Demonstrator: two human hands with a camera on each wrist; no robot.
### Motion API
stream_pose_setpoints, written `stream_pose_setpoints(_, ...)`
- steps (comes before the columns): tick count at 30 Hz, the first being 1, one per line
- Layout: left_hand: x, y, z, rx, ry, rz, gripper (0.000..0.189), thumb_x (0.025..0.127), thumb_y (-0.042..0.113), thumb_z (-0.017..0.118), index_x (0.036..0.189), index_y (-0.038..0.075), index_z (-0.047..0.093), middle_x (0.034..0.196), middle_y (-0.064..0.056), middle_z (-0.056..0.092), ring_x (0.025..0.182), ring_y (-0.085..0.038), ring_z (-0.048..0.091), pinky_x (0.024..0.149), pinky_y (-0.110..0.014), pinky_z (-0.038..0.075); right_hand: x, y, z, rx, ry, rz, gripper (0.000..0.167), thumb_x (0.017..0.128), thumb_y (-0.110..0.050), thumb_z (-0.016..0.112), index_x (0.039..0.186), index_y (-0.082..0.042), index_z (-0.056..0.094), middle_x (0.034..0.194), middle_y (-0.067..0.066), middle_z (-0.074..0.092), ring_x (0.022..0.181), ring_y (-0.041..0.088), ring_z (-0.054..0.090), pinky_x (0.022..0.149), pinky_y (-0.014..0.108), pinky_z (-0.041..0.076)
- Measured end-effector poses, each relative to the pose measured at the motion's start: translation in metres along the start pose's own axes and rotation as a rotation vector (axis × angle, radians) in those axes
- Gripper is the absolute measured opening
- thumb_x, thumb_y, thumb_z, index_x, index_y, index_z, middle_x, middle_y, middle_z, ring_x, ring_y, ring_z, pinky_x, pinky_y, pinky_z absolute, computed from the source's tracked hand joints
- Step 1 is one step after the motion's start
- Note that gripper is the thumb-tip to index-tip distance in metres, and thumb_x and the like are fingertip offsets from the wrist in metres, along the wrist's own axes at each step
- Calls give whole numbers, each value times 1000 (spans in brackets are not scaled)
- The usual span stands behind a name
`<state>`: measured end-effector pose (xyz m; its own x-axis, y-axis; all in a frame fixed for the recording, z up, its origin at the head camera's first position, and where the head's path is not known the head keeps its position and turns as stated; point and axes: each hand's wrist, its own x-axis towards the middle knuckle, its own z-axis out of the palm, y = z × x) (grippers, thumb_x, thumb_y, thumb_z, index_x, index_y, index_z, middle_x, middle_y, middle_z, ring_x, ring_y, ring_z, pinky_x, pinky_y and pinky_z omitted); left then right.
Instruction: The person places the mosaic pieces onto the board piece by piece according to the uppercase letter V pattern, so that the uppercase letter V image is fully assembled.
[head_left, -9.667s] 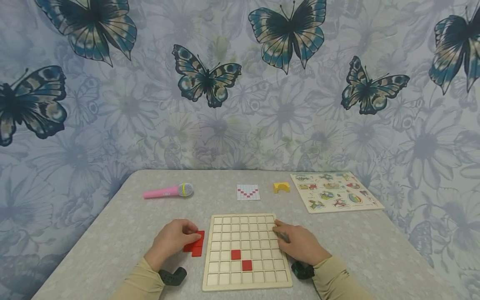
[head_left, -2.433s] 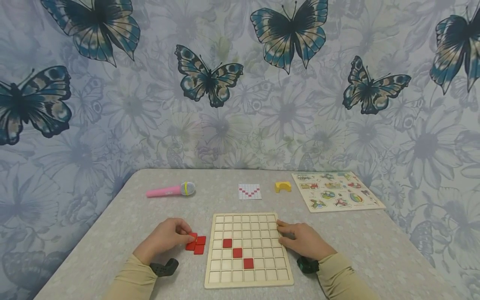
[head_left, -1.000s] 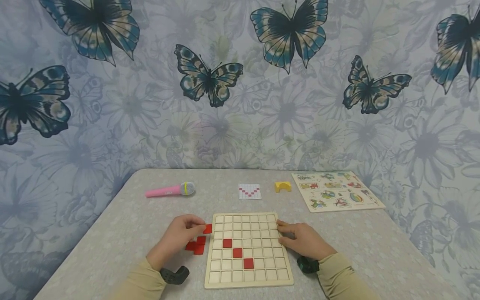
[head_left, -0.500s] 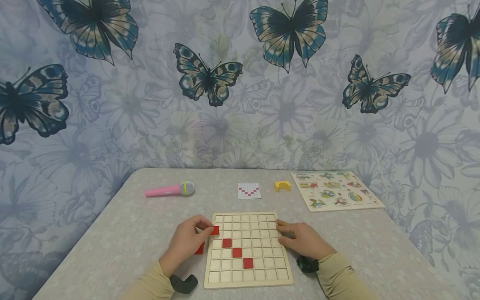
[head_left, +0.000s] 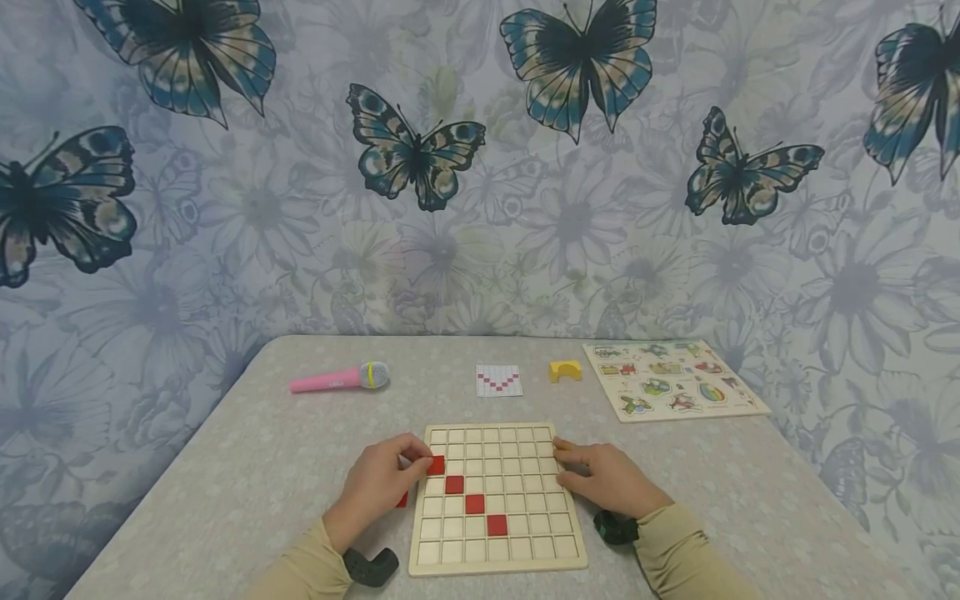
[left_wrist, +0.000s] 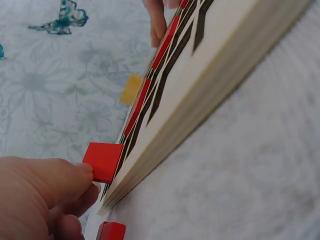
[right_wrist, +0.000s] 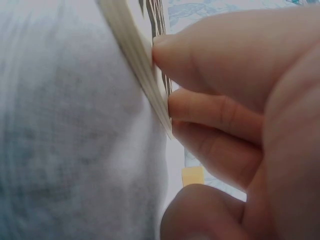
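A red tile (head_left: 436, 465), pinched by one edge in the thumb and fingers of a person's left hand (head_left: 382, 479), is poised at the left side of a wooden grid board (head_left: 495, 570) in the frame's lower center; whether it touches is unclear. Seemingly tilted, it could catch on a divider or land in the wrong cell if released askew. Three seated tiles (head_left: 475, 503) run diagonally below it. The right hand (head_left: 611, 479), fingers extended and gripping nothing, touches the board's right edge; a slack touch there could let the board slide under a push. A patterned card (head_left: 499, 381) lies above, center.
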<state>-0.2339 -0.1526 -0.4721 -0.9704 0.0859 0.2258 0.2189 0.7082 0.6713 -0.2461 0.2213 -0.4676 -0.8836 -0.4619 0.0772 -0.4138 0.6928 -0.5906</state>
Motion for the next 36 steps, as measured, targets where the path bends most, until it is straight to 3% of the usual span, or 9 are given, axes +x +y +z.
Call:
stream_pose_setpoints(8, 1, 1, 0, 50, -1, 14, 13, 91, 27, 80, 89, 35, 70, 78, 21, 65, 60, -3, 54, 49, -26, 42, -1, -1, -1, 0, -2, 5, 49, 98, -37, 71, 138, -8, 65, 152, 3, 54, 141, 36, 50, 107, 54, 45)
stream_pose_setpoints(16, 7, 1, 0, 160, -37, 28, 8, 90, 31, 80, 90, 36, 74, 77, 19, 63, 62, -3, 51, 52, -27, 41, 0, -2, -1, -7, 2, 6, 49, 98, -36, 70, 138, -9, 65, 153, 3, 54, 140, 37, 51, 107, 54, 46)
stream_pose_setpoints(36, 2, 3, 1, 225, -34, 26, 9, 84, 32, 85, 90, 36, 80, 85, 19, 64, 58, -3, 48, 49, -26, 39, 1, -3, 0, -30, 6, 2, 43, 99, -30, 69, 137, -10, 66, 152, 3, 54, 140, 35, 51, 109, 54, 44)
